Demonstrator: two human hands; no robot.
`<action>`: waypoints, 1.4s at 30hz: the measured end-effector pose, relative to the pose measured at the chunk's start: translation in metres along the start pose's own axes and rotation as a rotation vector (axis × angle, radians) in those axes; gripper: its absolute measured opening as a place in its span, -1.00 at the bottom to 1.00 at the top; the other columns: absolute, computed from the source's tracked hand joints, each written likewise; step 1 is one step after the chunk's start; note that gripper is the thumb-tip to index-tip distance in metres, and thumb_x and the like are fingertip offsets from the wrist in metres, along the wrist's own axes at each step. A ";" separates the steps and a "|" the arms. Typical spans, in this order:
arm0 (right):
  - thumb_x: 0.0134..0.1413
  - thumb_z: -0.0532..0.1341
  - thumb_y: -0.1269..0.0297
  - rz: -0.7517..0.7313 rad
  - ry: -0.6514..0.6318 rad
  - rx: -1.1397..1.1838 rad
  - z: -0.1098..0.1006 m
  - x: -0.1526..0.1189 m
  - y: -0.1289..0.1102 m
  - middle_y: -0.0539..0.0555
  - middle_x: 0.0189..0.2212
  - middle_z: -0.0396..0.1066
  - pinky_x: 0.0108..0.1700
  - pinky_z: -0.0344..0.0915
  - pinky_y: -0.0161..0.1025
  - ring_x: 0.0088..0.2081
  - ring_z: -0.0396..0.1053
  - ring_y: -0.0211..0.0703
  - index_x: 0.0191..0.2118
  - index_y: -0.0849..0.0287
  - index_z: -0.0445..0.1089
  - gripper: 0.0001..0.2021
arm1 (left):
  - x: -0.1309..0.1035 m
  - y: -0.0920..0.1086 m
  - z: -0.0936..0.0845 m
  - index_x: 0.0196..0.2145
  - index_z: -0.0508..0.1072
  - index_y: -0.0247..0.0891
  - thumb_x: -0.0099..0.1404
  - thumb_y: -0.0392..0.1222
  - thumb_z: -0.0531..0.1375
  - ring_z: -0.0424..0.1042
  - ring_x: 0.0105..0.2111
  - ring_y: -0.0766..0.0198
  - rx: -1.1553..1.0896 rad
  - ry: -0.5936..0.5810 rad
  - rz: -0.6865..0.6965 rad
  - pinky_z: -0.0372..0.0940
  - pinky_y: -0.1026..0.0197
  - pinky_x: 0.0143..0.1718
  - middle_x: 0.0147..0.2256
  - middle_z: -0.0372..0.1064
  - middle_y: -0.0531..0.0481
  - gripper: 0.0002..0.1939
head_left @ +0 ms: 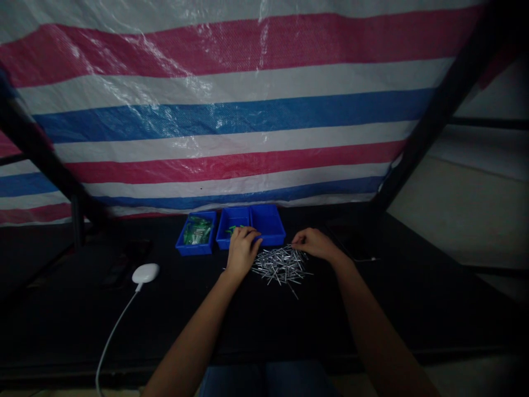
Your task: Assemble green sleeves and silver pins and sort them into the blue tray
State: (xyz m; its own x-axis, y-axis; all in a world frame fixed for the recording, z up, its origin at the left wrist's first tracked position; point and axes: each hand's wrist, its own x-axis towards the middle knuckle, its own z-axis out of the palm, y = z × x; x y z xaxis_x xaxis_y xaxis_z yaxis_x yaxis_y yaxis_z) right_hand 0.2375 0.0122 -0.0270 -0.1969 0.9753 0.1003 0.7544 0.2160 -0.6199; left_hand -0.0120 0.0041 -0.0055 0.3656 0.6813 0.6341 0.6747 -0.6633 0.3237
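A loose pile of thin silvery metal pieces (pixel 281 266) lies on the black table in front of the blue bins. My left hand (pixel 243 248) is at the front of the middle bin (pixel 223 236), which has small bright green pieces inside. Its fingers are bent, and whatever is between them is too small to make out. At the pile's back right edge, my right hand (pixel 312 242) has its fingertips pinched together by the metal pieces; what they hold cannot be made out. Beside the middle bin is another blue bin (pixel 268 223) with no contents visible.
The left blue bin (pixel 193 249) holds green and clear items. Farther left lies a white rounded device (pixel 145 273) with a cable running to the front edge. A striped sheet (pixel 231 121) hangs behind the table (pixel 165 320), between dark slanted posts.
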 end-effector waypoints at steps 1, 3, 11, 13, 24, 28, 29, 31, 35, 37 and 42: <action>-0.14 0.23 0.23 -0.004 -0.006 0.000 0.000 0.000 -0.001 0.02 -0.50 0.48 -0.44 0.21 -0.32 -0.44 0.41 -0.18 -0.46 0.07 0.50 -0.89 | 0.000 0.000 0.001 -0.23 0.44 -0.22 0.26 -0.20 0.08 0.25 -0.19 0.16 0.002 0.001 -0.001 0.17 0.04 -0.11 -0.21 0.35 -0.08 -0.83; -0.12 0.22 0.23 -0.014 -0.008 0.014 -0.001 0.000 -0.002 0.01 -0.50 0.48 -0.43 0.22 -0.31 -0.44 0.40 -0.19 -0.45 0.08 0.49 -0.88 | -0.001 -0.001 0.002 -0.23 0.43 -0.22 0.26 -0.20 0.08 0.25 -0.19 0.16 0.003 0.008 -0.001 0.17 0.04 -0.10 -0.21 0.34 -0.08 -0.83; -0.12 0.21 0.23 -0.002 0.200 0.145 -0.005 0.002 0.000 0.02 -0.51 0.47 -0.46 0.21 -0.32 -0.50 0.37 -0.22 -0.45 0.12 0.47 -0.88 | -0.001 0.002 0.006 -0.23 0.42 -0.22 0.26 -0.20 0.08 0.23 -0.20 0.13 0.044 0.041 -0.026 0.18 0.04 -0.14 -0.24 0.35 -0.09 -0.84; -0.12 0.21 0.21 0.007 0.251 0.152 -0.006 0.003 -0.002 0.02 -0.50 0.47 -0.45 0.21 -0.31 -0.50 0.36 -0.22 -0.44 0.13 0.47 -0.86 | 0.000 0.002 0.006 -0.24 0.41 -0.23 0.26 -0.21 0.07 0.23 -0.20 0.14 0.060 0.041 -0.034 0.18 0.04 -0.14 -0.24 0.35 -0.09 -0.84; 0.02 0.15 0.15 -0.167 0.320 0.438 0.014 0.008 -0.041 0.01 -0.49 0.41 -0.47 0.20 -0.32 -0.54 0.31 -0.26 -0.28 0.17 0.39 -0.78 | -0.001 0.006 0.005 -0.19 0.39 -0.24 0.25 -0.27 0.06 0.23 -0.18 0.15 0.076 0.041 -0.061 0.18 0.06 -0.10 -0.22 0.35 -0.06 -0.81; 0.03 0.14 0.21 -0.239 0.255 0.383 0.023 0.009 -0.047 0.01 -0.41 0.42 -0.42 0.20 -0.33 -0.47 0.32 -0.26 -0.33 0.15 0.37 -0.85 | -0.001 0.004 0.004 -0.13 0.38 -0.24 0.15 -0.42 0.08 0.23 -0.16 0.15 0.025 0.075 -0.099 0.18 0.05 -0.06 -0.20 0.35 -0.05 -0.69; 0.04 0.14 0.22 -0.246 0.253 0.364 0.023 0.009 -0.047 0.01 -0.43 0.41 -0.42 0.20 -0.33 -0.46 0.31 -0.26 -0.35 0.15 0.37 -0.86 | -0.001 0.003 0.004 -0.14 0.38 -0.24 0.13 -0.44 0.07 0.23 -0.15 0.15 0.014 0.079 -0.104 0.18 0.05 -0.06 -0.19 0.35 -0.05 -0.67; 0.04 0.14 0.24 -0.253 0.259 0.348 0.023 0.008 -0.048 -0.01 -0.46 0.38 -0.42 0.18 -0.34 -0.46 0.29 -0.27 -0.37 0.16 0.37 -0.87 | 0.000 0.000 0.005 -0.14 0.38 -0.24 0.13 -0.47 0.05 0.24 -0.14 0.14 -0.003 0.075 -0.101 0.18 0.04 -0.05 -0.18 0.35 -0.05 -0.65; 0.04 0.14 0.26 -0.262 0.272 0.312 0.020 0.008 -0.048 -0.03 -0.48 0.36 -0.41 0.17 -0.33 -0.49 0.26 -0.28 -0.38 0.16 0.36 -0.89 | 0.001 -0.005 0.006 -0.14 0.39 -0.24 0.18 -0.47 0.00 0.25 -0.12 0.15 -0.015 0.071 -0.082 0.18 0.04 -0.04 -0.15 0.35 -0.08 -0.66; 0.05 0.13 0.26 -0.263 0.279 0.305 0.020 0.008 -0.047 -0.03 -0.48 0.37 -0.41 0.16 -0.33 -0.49 0.26 -0.29 -0.39 0.16 0.36 -0.89 | 0.001 -0.006 0.006 -0.15 0.39 -0.24 0.21 -0.46 -0.01 0.25 -0.12 0.16 -0.009 0.071 -0.077 0.17 0.04 -0.04 -0.14 0.36 -0.08 -0.68; 0.05 0.13 0.26 -0.267 0.272 0.296 0.021 0.009 -0.046 -0.03 -0.49 0.35 -0.43 0.15 -0.34 -0.50 0.24 -0.29 -0.39 0.16 0.36 -0.89 | 0.002 -0.005 0.003 -0.19 0.40 -0.24 0.21 -0.44 0.00 0.26 -0.14 0.16 0.010 0.054 -0.075 0.18 0.05 -0.06 -0.16 0.36 -0.07 -0.72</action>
State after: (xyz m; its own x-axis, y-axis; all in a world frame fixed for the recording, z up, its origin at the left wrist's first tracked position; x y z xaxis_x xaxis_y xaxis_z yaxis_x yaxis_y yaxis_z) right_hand 0.1879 0.0098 -0.0137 -0.1588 0.8728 0.4615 0.4814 0.4766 -0.7356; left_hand -0.0123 0.0096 -0.0083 0.2788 0.7115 0.6451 0.7058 -0.6073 0.3648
